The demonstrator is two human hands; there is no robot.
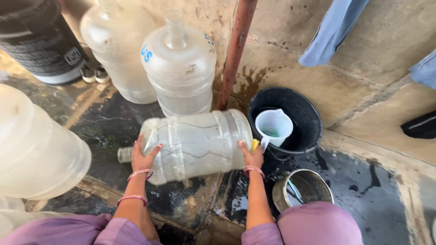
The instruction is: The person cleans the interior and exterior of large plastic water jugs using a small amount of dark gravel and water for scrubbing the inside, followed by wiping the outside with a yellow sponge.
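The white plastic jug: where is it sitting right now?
In the head view, the white plastic jug stands inside the black bucket, right of centre, just beyond the right hand and the big bottle lying on its side.

Upright water jugs (181, 63), black bucket (309, 113) holding a mug (274, 127), steel pot (303, 189)
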